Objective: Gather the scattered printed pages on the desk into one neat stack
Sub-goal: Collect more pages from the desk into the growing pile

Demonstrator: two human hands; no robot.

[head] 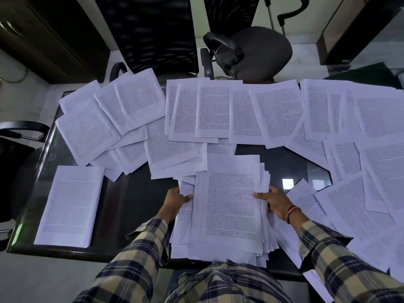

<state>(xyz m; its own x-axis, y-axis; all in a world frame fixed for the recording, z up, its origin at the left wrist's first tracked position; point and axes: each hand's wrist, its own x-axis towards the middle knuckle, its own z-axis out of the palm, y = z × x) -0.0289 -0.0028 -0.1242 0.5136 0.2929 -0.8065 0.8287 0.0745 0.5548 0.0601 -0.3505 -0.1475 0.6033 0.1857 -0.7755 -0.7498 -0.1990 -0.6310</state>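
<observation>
A loose, uneven bundle of printed pages [227,206] lies in front of me on the dark glass desk [135,193]. My left hand [176,200] grips its left edge, thumb on top. On the right edge my right hand [274,201] holds the bundle, thumb lying on the top sheet. Several scattered pages [218,110] cover the far half of the desk, with more scattered pages [360,171] overlapping on the right. A squared-up stack of pages [70,206] sits at the near left.
Two black office chairs [255,51] stand beyond the far desk edge, another chair [19,136] at the left. Dark cabinets [54,36] line the back left. A dark green folder [367,73] lies at the far right. The desk's near edge [65,251] is beside my body.
</observation>
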